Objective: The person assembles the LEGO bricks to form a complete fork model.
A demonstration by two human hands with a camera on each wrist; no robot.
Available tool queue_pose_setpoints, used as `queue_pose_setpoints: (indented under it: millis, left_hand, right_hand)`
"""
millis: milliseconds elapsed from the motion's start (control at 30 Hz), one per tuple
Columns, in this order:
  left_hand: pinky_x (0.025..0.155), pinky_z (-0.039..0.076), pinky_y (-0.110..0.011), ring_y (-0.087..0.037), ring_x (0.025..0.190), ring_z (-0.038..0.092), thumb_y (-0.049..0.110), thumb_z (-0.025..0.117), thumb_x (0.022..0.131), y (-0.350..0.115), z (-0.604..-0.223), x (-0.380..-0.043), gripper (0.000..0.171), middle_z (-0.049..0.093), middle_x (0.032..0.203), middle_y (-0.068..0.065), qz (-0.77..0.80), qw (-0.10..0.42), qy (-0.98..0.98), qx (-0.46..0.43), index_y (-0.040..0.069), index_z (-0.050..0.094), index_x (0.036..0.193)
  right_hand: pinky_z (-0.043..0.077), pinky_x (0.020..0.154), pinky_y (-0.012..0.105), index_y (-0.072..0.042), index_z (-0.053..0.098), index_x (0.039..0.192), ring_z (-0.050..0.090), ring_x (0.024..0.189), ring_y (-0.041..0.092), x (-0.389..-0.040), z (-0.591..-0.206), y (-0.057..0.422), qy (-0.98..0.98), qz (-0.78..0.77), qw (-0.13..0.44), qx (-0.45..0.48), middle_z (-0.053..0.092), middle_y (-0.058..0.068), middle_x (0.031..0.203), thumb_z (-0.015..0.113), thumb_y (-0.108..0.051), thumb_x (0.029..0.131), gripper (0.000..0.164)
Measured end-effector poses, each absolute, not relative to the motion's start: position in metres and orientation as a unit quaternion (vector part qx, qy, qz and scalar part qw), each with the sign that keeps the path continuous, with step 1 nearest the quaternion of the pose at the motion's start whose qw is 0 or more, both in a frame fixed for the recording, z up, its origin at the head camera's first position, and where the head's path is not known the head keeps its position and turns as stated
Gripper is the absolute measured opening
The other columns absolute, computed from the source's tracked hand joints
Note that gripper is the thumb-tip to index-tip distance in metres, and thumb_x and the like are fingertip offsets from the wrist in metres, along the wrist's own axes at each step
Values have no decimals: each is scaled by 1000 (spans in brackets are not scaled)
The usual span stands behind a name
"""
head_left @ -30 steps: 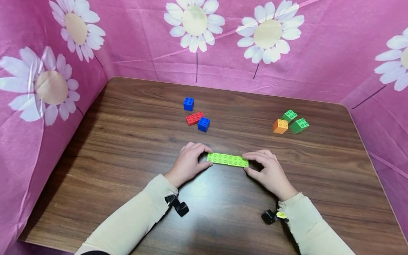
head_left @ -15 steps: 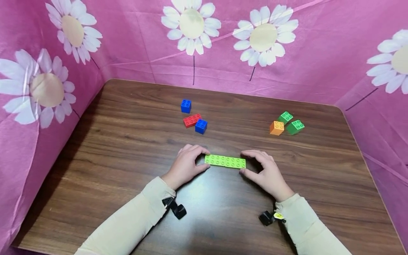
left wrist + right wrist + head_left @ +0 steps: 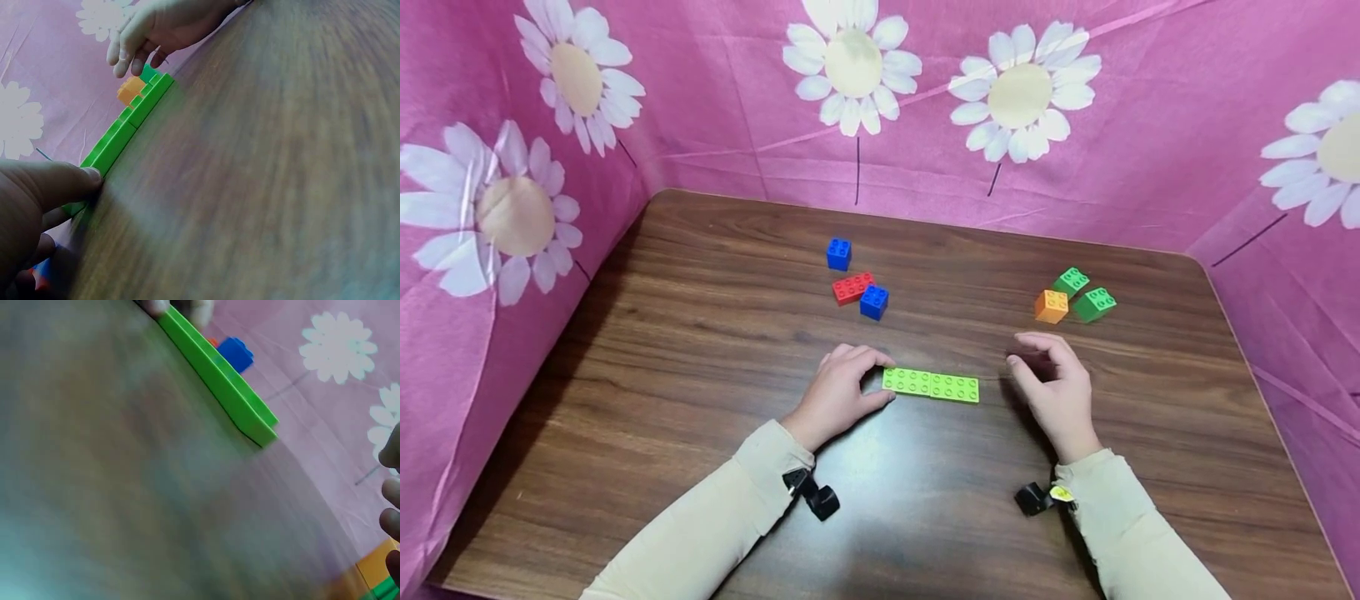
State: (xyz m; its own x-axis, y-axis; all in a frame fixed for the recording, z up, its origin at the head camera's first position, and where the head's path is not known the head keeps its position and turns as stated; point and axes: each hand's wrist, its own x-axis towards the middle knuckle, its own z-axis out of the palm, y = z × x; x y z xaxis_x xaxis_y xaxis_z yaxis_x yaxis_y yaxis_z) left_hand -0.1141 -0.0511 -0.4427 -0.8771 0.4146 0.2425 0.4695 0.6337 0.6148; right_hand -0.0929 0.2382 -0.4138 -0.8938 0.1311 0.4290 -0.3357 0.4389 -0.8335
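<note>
Two lime-green toy bricks lie end to end on the table: a left brick [image 3: 907, 382] and a right brick [image 3: 955, 387], studs up. My left hand [image 3: 842, 387] pinches the left end of this row between thumb and fingers. In the left wrist view the thumb [image 3: 90, 177] presses the near side of the row. My right hand [image 3: 1060, 387] is apart from the row, to its right, with fingers loosely bent and nothing between them. Beyond it stand an orange brick [image 3: 1051, 306] and two green bricks, one behind [image 3: 1071, 281] and one at the right [image 3: 1095, 304].
Left of centre, farther back, are a red brick [image 3: 853, 287], a blue brick [image 3: 874, 302] touching or close beside it, and another blue brick [image 3: 838, 253] behind. A pink flowered cloth [image 3: 917, 167] rises around the back and sides of the wooden table [image 3: 700, 292].
My right hand has let go of the right end of the lime-green row and moved right and away from me. My left hand keeps its hold; the bricks stay in line.
</note>
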Motion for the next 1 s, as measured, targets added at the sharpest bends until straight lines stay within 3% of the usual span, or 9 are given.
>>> queue_pose_setpoints:
  millis: [200, 533, 700, 1000]
  left_hand:
    - [89, 43, -42, -19, 100, 57, 28, 86, 79, -51, -446, -115, 35, 71, 109, 5, -351, 48, -903, -242, 19, 72, 111]
    - [89, 43, -42, -20, 100, 57, 27, 86, 80, -54, -443, -116, 35, 70, 109, 4, -351, 39, -905, -239, 18, 72, 111]
    - [89, 43, -42, -20, 101, 57, 27, 86, 79, -54, -442, -116, 36, 71, 108, 4, -351, 41, -904, -242, 17, 72, 111]
    - [89, 43, -42, -21, 102, 58, 27, 86, 79, -53, -443, -116, 36, 71, 108, 4, -349, 41, -903, -246, 17, 71, 110]
  right_hand:
    - [48, 81, 14, 15, 65, 108, 60, 92, -1, -112, -410, 249, -802, 529, 276, 11, 65, 9, 108, 66, 12, 84, 25]
    - [48, 79, 20, 9, 67, 112, 57, 93, 18, -153, -430, 275, -784, 532, 316, -59, 57, -3, 102, 71, 4, 85, 28]
    - [47, 81, 23, 1, 69, 115, 57, 98, 15, -167, -440, 285, -788, 527, 308, -86, 57, -2, 104, 75, -5, 85, 31]
    - [44, 85, 22, -2, 66, 122, 55, 95, 9, -179, -442, 290, -804, 513, 273, -129, 57, -2, 107, 75, -11, 85, 39]
